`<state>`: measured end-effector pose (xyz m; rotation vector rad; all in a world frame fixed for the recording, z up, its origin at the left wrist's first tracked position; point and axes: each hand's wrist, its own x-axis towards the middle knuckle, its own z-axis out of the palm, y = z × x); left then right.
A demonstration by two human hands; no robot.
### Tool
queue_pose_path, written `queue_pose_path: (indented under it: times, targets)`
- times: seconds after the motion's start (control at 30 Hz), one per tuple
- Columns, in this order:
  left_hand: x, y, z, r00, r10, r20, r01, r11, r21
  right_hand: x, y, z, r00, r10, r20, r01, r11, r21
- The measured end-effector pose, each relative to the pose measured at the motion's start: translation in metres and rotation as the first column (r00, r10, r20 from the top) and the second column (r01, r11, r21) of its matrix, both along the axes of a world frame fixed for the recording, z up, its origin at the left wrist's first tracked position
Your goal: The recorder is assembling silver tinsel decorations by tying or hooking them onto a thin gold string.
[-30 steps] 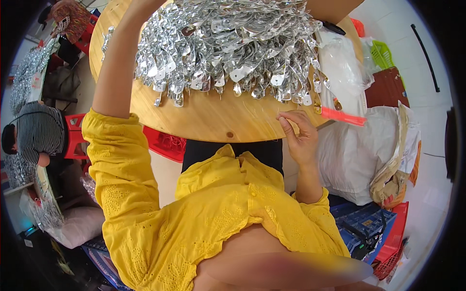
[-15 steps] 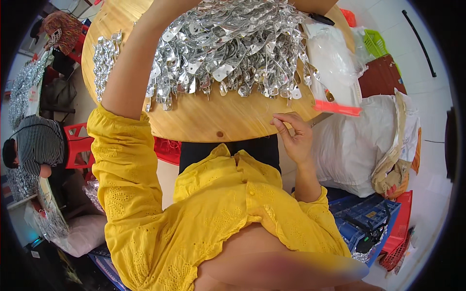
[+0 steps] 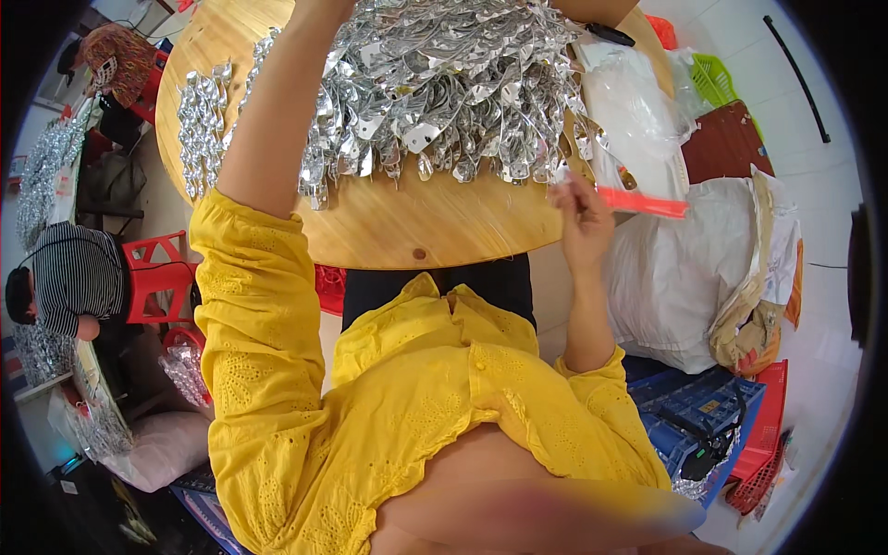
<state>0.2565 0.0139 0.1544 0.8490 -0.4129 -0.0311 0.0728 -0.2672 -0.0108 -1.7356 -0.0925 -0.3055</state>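
A thick heap of silver twisted foil strips with flat tag-like ends hangs over the near half of the round wooden table. My right hand is at the heap's lower right corner, its thumb and fingers pinched on the pale tag end of one strip. My left arm reaches up across the left side of the heap; its hand lies beyond the top edge, out of sight.
Another bare arm shows at the top right, near a dark oval object. Clear plastic bags lie at the table's right, with a red strip. Shorter foil strips lie left. A large white sack stands right; people sit far left.
My right hand has moved up and right from the table's front edge to the strip ends, and its fingers have closed there. My left arm has shifted up and slightly right.
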Motion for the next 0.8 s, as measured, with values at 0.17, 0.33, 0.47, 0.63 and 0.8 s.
queue_pose_path:
  times: [0.17, 0.33, 0.47, 0.63, 0.8]
  targets:
    - [-0.025, -0.018, 0.003, 0.768, 0.525, 0.367, -0.600, 0.389, 0.699, 0.077, -0.004, 0.055, 0.911, -0.149, 0.384, 0.288, 0.896, -0.337]
    - [-0.070, -0.023, -0.006, 0.599, 0.444, 0.666, -0.795, 0.236, 0.559, 0.162, 0.033, 0.107, 0.720, 0.160, 0.676, 0.275, 0.828, -0.489]
    - [-0.103, -0.021, -0.036, 0.285, 0.369, 0.885, -0.958, 0.075, 0.278, 0.212, 0.019, 0.093, 0.749, 0.341, 0.568, 0.172, 0.728, -0.664]
    - [-0.159, -0.029, -0.086, 0.723, 0.534, 0.438, -0.683, 0.648, 0.337, 0.220, -0.002, 0.118, 0.934, 0.044, 0.355, 0.014, 0.987, -0.158]
    - [-0.192, -0.038, -0.104, 0.952, 0.284, -0.116, -0.268, 0.953, 0.139, 0.185, -0.049, 0.138, 0.795, -0.131, 0.592, 0.196, 0.979, -0.047]
